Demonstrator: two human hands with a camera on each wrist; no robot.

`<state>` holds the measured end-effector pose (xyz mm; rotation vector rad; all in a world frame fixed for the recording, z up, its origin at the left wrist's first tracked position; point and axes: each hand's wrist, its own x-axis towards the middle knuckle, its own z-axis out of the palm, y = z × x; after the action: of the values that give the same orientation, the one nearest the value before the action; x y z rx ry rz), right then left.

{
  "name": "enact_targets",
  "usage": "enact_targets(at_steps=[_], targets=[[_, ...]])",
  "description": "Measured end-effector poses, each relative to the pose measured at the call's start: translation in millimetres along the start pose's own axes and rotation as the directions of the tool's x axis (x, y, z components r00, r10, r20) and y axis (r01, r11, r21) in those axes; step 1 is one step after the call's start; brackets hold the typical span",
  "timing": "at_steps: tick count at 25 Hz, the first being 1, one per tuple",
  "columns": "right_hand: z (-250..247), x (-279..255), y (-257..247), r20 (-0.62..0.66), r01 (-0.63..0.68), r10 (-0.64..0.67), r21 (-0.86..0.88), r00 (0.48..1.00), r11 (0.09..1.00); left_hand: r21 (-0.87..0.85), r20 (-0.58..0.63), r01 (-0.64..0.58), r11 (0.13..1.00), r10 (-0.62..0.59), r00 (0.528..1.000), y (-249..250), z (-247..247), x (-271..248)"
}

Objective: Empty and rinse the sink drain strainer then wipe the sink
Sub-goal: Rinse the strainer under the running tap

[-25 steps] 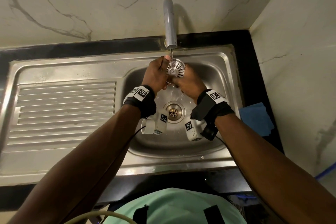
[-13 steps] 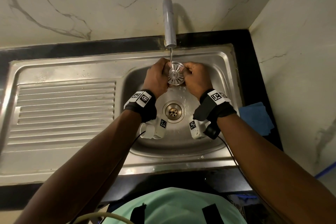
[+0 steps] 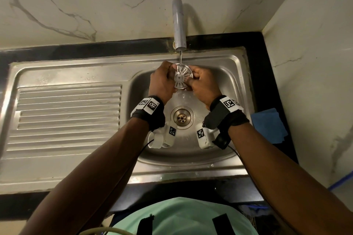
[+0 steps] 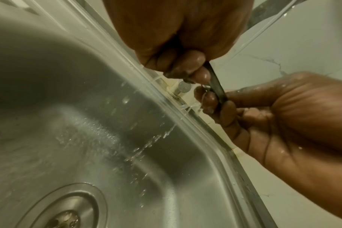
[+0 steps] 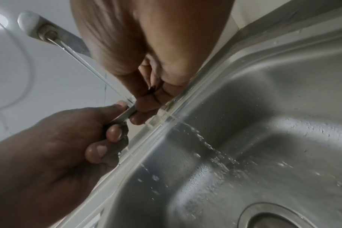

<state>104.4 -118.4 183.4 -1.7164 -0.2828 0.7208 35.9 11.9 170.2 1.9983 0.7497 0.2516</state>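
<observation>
Both hands hold the round slotted metal strainer (image 3: 182, 76) under the tap's thin water stream (image 3: 180, 57), above the back of the sink basin (image 3: 225, 74). My left hand (image 3: 168, 76) pinches its left rim and my right hand (image 3: 194, 80) pinches its right rim. The slotted face tilts toward me. In the left wrist view the strainer (image 4: 215, 83) is edge-on between the wet fingers of the left hand (image 4: 185, 67) and the right hand (image 4: 211, 98). Water runs off it into the basin. The open drain (image 3: 182, 117) lies below the hands.
The grey tap (image 3: 178, 23) comes out of the marble wall behind the sink. A ribbed drainboard (image 3: 68, 116) lies to the left. A folded blue cloth (image 3: 268, 126) sits on the black counter to the right, beside the side wall.
My right hand has come up from under the strainer to its right rim. The strainer has dropped slightly under the stream and turned in my fingers.
</observation>
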Motion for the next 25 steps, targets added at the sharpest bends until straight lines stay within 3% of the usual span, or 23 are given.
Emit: enact_targets(at_steps=[4,6,9,13,17,22,25], targets=[[0.5,10.5,-1.6,-0.166,0.072,-0.123,-0.281,0.978,0.957,-0.027,0.046,0.06,0.998,-0.059,0.997,5.1,3.4,-4.5],[3.4,12.6,-7.0,-0.181,0.092,-0.157,-0.323,0.971,0.942,-0.032,0.111,0.037,0.999,-0.033,0.993,6.8,3.8,-7.3],[11.4,15.0,-11.5,-0.115,0.041,-0.081,-0.313,0.99,0.949,-0.084,0.24,-0.029,0.996,0.049,0.969,10.8,-0.7,-12.3],[16.4,14.4,-8.9,0.0,0.005,-0.005,-0.314,1.0,0.949,-0.122,0.259,-0.026,0.992,0.057,0.964,4.5,-6.3,-14.0],[17.6,17.8,-4.9,-0.051,0.017,-0.032,-0.273,0.998,0.962,-0.176,0.225,-0.016,0.984,0.056,0.973,9.5,-5.7,-18.9],[15.0,25.4,-3.5,-0.201,0.023,-0.067,-0.212,0.977,0.977,-0.224,0.186,0.038,0.974,0.004,0.983,11.8,0.8,-21.7],[15.7,23.3,-5.2,-0.186,-0.006,-0.028,-0.176,0.982,0.984,-0.249,0.167,0.057,0.967,-0.016,0.986,10.7,4.2,-24.0]])
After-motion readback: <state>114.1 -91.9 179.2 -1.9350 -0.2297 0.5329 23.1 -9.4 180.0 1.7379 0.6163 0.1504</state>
